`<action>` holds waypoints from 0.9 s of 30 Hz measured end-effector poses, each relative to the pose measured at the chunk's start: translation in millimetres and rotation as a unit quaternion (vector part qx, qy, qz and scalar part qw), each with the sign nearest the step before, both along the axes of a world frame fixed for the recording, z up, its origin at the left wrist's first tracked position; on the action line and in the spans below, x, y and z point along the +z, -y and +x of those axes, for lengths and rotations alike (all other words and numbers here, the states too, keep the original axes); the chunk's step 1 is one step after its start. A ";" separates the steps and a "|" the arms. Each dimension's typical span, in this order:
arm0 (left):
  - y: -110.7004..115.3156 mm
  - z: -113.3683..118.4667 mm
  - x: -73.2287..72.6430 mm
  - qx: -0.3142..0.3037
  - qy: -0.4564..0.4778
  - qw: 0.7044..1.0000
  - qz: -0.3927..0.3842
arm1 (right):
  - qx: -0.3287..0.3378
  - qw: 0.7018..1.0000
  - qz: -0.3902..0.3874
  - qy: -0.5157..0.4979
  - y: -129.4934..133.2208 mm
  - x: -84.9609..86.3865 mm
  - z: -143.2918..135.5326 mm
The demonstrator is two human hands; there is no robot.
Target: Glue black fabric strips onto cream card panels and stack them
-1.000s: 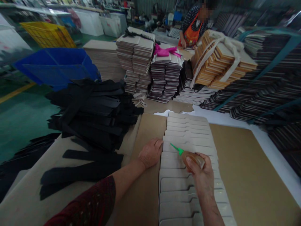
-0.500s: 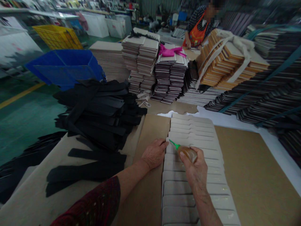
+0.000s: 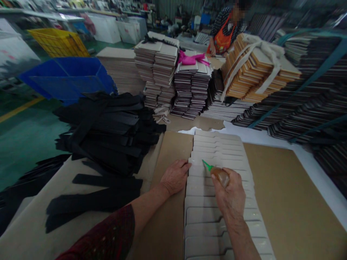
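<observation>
A squeeze bottle (image 3: pixel 221 176) of brown liquid, probably glue, with a thin green nozzle, is gripped in my right hand (image 3: pixel 231 193). Its tip points up and left over a long row of overlapping light grey panels (image 3: pixel 204 215). Small shiny spots show along the row's right side. My left hand (image 3: pixel 175 176) rests palm down on the brown board (image 3: pixel 168 213), fingers stretched out and fingertips touching the row's left edge. Its thumb is hard to make out.
Black strips (image 3: pixel 108 130) are heaped on the left. Behind stand stacked boards (image 3: pixel 157 65), a tied tan bundle (image 3: pixel 260 68) and a blue bin (image 3: pixel 67 81). Dark stacks (image 3: pixel 303 97) line the right. A co-worker in an orange apron (image 3: pixel 223 36) works at the back.
My right hand and the bottle have shifted right, taking the nozzle tip from the row's left edge toward its middle. My left hand stays at the edge. The view has shifted slightly.
</observation>
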State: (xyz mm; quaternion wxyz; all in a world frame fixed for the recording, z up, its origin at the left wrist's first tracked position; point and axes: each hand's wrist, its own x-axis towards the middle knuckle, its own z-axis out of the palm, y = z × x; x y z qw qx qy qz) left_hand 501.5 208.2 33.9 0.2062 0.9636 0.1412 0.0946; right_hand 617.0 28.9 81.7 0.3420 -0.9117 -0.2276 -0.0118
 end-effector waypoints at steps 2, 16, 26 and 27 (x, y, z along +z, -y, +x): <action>0.1 0.1 0.1 0.000 0.000 1.000 0.000 | -0.017 1.000 -0.006 0.013 4.0 -1.5 4.2; 0.1 0.7 0.7 0.002 -0.005 1.000 0.004 | -0.008 0.998 -0.067 0.017 11.9 9.3 8.1; -0.2 0.7 0.2 -0.001 -0.005 1.000 0.007 | -0.047 0.992 -0.114 0.035 20.3 15.2 21.5; -0.2 0.7 0.0 -0.001 -0.005 1.000 0.008 | -0.048 0.991 -0.120 0.039 20.1 16.7 21.3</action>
